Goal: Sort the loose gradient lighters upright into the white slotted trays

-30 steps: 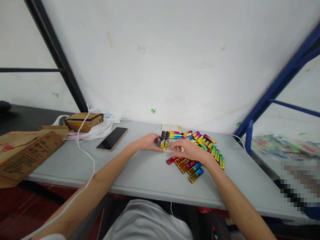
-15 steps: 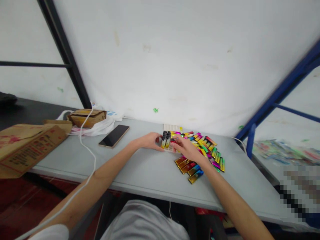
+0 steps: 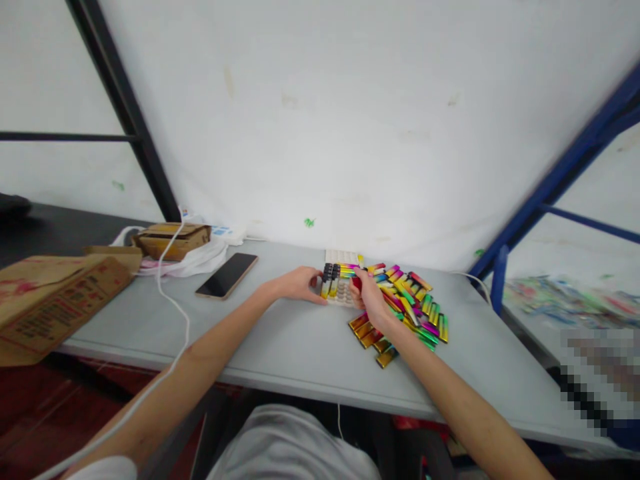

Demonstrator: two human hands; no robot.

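Lighters (image 3: 409,311) in shiny gold, green, red, blue and magenta are lying in a loose, overlapping spread on the grey worktop (image 3: 300,340), just to the right of a white slotted tray (image 3: 344,293), as the head view is showing. More of them, with black ends, are sitting side by side in the left part of that tray, while pale slots are showing bare between them and the right hand (image 3: 371,298). This hand is hanging over the right side of the tray, its fingers clamping a red lighter (image 3: 356,283), which they are mostly hiding. Its forearm is crossing above the near row of gold-ended lighters. The left hand (image 3: 301,285) is curving round the tray's left end, thumb and fingers standing apart, with the thumb reaching the near corner. A second white tray (image 3: 341,256) is lying behind, close to the wall (image 3: 350,133). Well to the left, a dark-screened phone (image 3: 227,275) is lying flat. Beyond it, a small cardboard box (image 3: 173,241) is resting on a white plastic bag (image 3: 205,260), and a larger carton (image 3: 65,300) is sitting at the worktop's left end. A white cable (image 3: 159,272) is trailing down past the left forearm.
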